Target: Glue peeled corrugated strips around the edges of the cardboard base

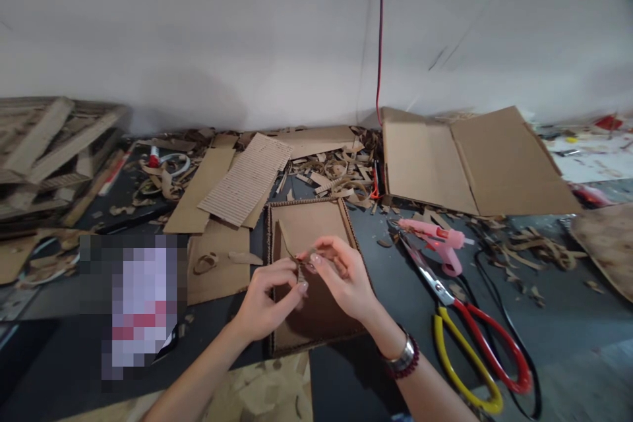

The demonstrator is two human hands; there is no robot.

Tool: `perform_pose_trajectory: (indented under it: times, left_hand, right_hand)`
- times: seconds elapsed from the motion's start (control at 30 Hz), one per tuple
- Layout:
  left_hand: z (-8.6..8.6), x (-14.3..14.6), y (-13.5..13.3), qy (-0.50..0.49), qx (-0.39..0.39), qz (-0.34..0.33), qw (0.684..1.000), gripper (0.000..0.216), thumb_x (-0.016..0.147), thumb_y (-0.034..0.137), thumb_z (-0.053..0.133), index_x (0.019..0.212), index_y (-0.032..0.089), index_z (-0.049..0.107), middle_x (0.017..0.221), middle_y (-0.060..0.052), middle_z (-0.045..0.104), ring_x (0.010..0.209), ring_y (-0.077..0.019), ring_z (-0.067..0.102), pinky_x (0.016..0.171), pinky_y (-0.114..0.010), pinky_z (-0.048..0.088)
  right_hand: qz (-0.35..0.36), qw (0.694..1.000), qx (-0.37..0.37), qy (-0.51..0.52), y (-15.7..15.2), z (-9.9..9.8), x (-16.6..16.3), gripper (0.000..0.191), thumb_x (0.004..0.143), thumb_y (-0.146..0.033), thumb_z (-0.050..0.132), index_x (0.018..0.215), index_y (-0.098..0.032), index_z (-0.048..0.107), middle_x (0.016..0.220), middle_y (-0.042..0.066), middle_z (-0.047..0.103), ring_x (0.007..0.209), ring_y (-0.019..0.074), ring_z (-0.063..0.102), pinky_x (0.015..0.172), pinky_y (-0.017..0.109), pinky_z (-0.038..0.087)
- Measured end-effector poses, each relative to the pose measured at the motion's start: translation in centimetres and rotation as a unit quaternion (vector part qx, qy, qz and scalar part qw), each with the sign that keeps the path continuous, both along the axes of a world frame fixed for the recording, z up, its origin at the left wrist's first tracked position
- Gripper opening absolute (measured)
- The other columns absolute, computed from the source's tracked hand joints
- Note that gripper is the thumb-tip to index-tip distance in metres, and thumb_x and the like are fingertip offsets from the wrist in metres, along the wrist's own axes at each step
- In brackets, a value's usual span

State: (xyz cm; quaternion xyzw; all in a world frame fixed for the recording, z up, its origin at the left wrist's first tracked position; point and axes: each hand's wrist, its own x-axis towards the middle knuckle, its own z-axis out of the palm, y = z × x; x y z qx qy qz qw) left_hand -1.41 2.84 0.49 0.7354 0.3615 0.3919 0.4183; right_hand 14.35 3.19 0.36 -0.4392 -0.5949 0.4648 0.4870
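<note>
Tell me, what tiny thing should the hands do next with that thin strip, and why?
Maybe the right hand could guide in the loose end of the thin strip, because it sticks out over the cardboard tray while the left hand pinches the strip lower down.

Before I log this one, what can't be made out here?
Head view: thin strip, near part hidden by the left hand and right hand.
Head view: whatever lies under the pixelated patch, blurred out.
Head view: patterned item, cut off by the right edge.
</note>
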Motion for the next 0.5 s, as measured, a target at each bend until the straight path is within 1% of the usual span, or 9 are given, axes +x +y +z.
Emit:
perform_pose_trajectory:
  times: [0.07, 0.13, 0.2, 0.3, 0.4, 0.5]
  left_hand:
    - [-0.08, -0.14, 0.13, -0.01, 0.005, 0.006, 1.0, 0.032, 0.082, 0.023, 0.05, 0.052, 0.016, 0.056, 0.057, -0.003, 0.057, 0.062, -0.0153, 0.054, 0.068, -0.028, 0.041]
    - [-0.17, -0.27, 0.22, -0.014, 0.007, 0.002, 1.0, 0.034, 0.082, 0.027, 0.049, 0.051, 0.017, 0.055, 0.055, -0.002, 0.056, 0.06, -0.0149, 0.053, 0.069, -0.029, 0.041]
    - [-0.28, -0.35, 0.27, -0.015, 0.007, -0.002, 1.0, 0.036, 0.082, 0.031, 0.049, 0.049, 0.017, 0.054, 0.052, -0.001, 0.054, 0.056, -0.0142, 0.051, 0.069, -0.029, 0.041]
    - [-0.5, -0.28, 0.31, -0.013, 0.0, 0.019, 1.0, 0.033, 0.079, 0.037, 0.053, 0.053, 0.016, 0.054, 0.055, -0.002, 0.056, 0.058, -0.015, 0.052, 0.066, -0.028, 0.042]
    - [-0.72, -0.04, 0.35, -0.004, -0.014, 0.055, 0.998, 0.027, 0.079, 0.033, 0.055, 0.058, 0.016, 0.055, 0.058, -0.002, 0.058, 0.058, -0.0145, 0.054, 0.059, -0.024, 0.041]
    - [-0.8, 0.16, 0.33, 0.004, -0.024, 0.067, 0.997, 0.026, 0.082, 0.027, 0.052, 0.06, 0.015, 0.057, 0.058, -0.001, 0.057, 0.058, -0.0137, 0.053, 0.058, -0.023, 0.04]
  right_hand:
    - [0.027, 0.999, 0.025, -0.014, 0.12, 0.26, 0.04, 0.013, 0.079, -0.023, 0.057, 0.091, -0.02, 0.058, 0.089, 0.005, 0.068, 0.086, 0.0176, 0.064, 0.079, 0.031, 0.051]
    - [0.033, 0.998, 0.043, -0.033, 0.3, 0.37, -0.01, 0.01, 0.077, -0.021, 0.059, 0.086, -0.019, 0.063, 0.092, 0.006, 0.069, 0.089, 0.0181, 0.063, 0.083, 0.031, 0.049]
    - [0.026, 0.998, 0.045, -0.041, 0.44, 0.32, -0.12, 0.008, 0.078, -0.021, 0.058, 0.08, -0.019, 0.066, 0.089, 0.006, 0.07, 0.087, 0.0182, 0.064, 0.082, 0.031, 0.049]
    - [0.03, 0.997, 0.046, -0.052, 0.46, 0.19, -0.26, 0.01, 0.077, -0.02, 0.059, 0.076, -0.02, 0.068, 0.083, 0.005, 0.071, 0.082, 0.0185, 0.066, 0.077, 0.03, 0.05]
    - [0.03, 0.996, 0.049, -0.065, 0.29, 0.23, -0.28, 0.011, 0.077, -0.019, 0.058, 0.075, -0.02, 0.069, 0.081, 0.005, 0.072, 0.08, 0.0193, 0.066, 0.074, 0.029, 0.05]
    - [0.017, 0.997, 0.044, -0.068, 0.14, 0.4, -0.21, 0.012, 0.078, -0.019, 0.057, 0.077, -0.019, 0.069, 0.082, 0.006, 0.072, 0.08, 0.0194, 0.066, 0.073, 0.029, 0.05]
